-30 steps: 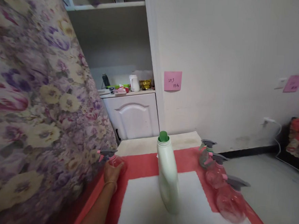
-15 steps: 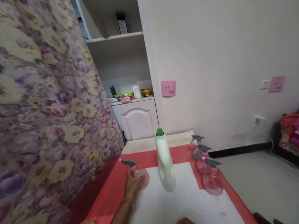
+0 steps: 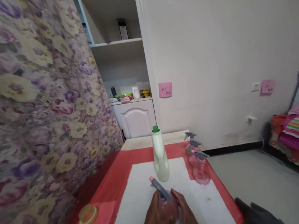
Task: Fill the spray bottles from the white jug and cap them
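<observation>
A pink see-through spray bottle [image 3: 167,209] with a grey trigger head is between my two hands, low in the middle of the view. My left hand [image 3: 154,213] is wrapped around its left side. On the other side, my right hand [image 3: 183,213] closes around the body. The spray head tilts up toward the left. Just beyond my hands, a pale green jug [image 3: 160,157] with a green piece in its mouth stands on the white sheet [image 3: 136,182].
Several more spray bottles [image 3: 201,173] line the table's right side. A round lid-like thing [image 3: 88,215] lies at the front left on the red cloth [image 3: 106,177]. A flowered curtain [image 3: 49,118] hangs at the left, and shelves [image 3: 115,43] stand behind.
My left hand has brought the spray bottle from the table's left side to the middle, close to me. My right hand has come up and taken hold of it too.
</observation>
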Demonstrator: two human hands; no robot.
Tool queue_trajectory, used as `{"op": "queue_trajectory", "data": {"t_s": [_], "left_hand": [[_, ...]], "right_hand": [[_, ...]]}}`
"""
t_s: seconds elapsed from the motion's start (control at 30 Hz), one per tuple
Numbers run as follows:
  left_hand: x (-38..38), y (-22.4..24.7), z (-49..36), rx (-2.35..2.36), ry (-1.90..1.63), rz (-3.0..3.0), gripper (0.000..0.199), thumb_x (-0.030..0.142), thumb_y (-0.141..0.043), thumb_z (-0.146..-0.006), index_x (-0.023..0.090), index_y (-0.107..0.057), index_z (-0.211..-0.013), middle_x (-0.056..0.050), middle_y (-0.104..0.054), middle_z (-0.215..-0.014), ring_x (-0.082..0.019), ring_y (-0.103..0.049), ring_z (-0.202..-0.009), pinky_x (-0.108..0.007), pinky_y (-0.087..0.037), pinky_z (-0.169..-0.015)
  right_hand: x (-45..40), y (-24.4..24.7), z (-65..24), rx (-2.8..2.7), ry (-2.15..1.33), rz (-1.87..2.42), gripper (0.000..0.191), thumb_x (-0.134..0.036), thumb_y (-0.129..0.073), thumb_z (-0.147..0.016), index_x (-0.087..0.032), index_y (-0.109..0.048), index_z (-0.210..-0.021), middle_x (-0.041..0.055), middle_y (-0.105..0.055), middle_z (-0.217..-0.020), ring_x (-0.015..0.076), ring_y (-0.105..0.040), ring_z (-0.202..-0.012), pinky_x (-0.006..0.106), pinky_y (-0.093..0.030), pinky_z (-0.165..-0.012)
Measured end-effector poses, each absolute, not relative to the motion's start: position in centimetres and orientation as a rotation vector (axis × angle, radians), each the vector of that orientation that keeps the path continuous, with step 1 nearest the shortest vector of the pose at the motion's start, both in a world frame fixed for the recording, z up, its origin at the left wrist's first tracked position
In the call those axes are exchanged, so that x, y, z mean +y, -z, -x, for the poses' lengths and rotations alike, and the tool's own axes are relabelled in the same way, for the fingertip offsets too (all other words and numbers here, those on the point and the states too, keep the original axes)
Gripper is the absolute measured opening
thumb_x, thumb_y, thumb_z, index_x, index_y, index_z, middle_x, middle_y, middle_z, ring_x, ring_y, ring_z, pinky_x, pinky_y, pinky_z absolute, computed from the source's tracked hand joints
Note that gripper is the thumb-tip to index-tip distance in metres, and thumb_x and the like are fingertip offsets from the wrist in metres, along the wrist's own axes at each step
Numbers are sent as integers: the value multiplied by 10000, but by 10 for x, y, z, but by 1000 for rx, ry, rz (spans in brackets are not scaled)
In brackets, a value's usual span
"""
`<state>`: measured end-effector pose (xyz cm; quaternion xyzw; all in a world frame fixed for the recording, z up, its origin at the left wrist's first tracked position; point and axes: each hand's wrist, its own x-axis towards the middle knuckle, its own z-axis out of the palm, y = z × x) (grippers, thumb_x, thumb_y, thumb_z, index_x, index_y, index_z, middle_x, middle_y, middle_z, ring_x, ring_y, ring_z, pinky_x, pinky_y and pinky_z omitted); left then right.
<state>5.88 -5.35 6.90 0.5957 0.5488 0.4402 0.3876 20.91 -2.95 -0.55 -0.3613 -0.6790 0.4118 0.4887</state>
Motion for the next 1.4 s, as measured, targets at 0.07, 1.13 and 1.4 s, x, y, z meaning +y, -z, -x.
{"op": "queue_trajectory", "data": {"t_s": [0.07, 1.13, 1.4], "left_hand": [[-56, -69, -63, 1258, -1062, -1600, 670, 262, -749, -612, 274, -504, -1235, -88, -620, -1247, -303, -570, -1182, -385, -456, -1022], [-52, -80, -60, 1359, -1148, -1602, 459, 469, -597, -802, 219, -635, -1185, -95, -653, -1271, -291, -569, -1214, -397, -410, -1078], [-52, -81, -73, 1334, -1266, -1565, 312, 395, -612, -785, 208, -668, -1028, -92, -720, -1096, -293, -642, -1070, -366, -497, -957]], "right_hand": [[-31, 5, -208, -1642, -988, 863, 860, -187, -683, -615, -188, -343, -1404, 162, -454, -1410, 333, -433, -1321, 474, -328, -1119], [-34, -10, -206, -1687, -1066, 752, 879, -116, -650, -554, -177, -349, -1377, 165, -471, -1400, 327, -407, -1347, 487, -303, -1133], [-36, -3, -201, -1650, -956, 893, 864, -52, -626, -538, -211, -373, -1348, 126, -516, -1350, 312, -472, -1285, 455, -378, -1092]]}}
